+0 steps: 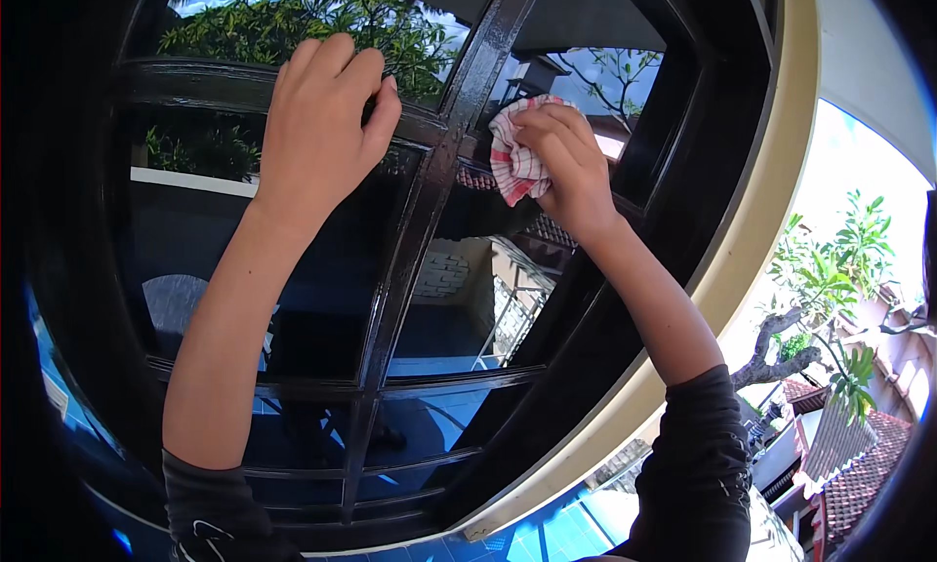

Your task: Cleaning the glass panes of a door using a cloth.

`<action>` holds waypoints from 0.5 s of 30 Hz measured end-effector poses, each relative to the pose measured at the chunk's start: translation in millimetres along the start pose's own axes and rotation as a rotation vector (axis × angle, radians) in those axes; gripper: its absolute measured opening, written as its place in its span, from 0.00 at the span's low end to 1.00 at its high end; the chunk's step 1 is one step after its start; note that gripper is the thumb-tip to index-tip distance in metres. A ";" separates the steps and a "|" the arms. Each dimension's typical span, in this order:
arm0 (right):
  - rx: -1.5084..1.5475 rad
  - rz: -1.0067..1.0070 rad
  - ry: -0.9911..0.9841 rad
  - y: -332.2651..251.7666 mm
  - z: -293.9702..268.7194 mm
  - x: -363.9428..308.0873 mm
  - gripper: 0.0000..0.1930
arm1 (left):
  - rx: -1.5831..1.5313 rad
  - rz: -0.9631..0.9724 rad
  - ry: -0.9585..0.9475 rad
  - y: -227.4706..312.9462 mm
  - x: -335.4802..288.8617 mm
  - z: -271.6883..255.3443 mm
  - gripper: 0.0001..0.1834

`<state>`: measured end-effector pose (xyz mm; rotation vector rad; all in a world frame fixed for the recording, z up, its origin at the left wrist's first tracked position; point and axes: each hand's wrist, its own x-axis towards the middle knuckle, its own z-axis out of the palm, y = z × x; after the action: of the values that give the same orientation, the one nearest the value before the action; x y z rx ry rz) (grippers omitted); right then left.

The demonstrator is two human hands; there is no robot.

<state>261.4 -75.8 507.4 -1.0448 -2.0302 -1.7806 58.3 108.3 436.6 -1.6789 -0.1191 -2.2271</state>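
A dark, glossy window frame (398,255) with several glass panes stands in front of me. My right hand (576,162) is closed on a crumpled cloth (514,162), white with red and dark checks, at the upper right glass pane (542,89). At the upper left, my left hand (327,118) is raised in front of the frame's crossbar (210,84). Its fingers curl away from me and the thumb bends inward. The fingertips are hidden, so whether they grip anything cannot be made out.
A cream-painted border (752,211) runs along the right side of the frame. Beyond it are a leafy tree (830,279) and tiled roofs (869,464) below. Blue floor tiles (556,533) lie at the bottom. Sky, plants and a railing show in the glass.
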 end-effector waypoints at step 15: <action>-0.098 0.111 0.093 30.6 -8.7 15.4 0.22 | -0.017 0.011 0.061 2.1 -1.9 7.1 0.06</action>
<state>267.9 -78.6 542.0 -1.0590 -1.8116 -1.8509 66.0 108.7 436.6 -1.6146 -0.0762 -2.2742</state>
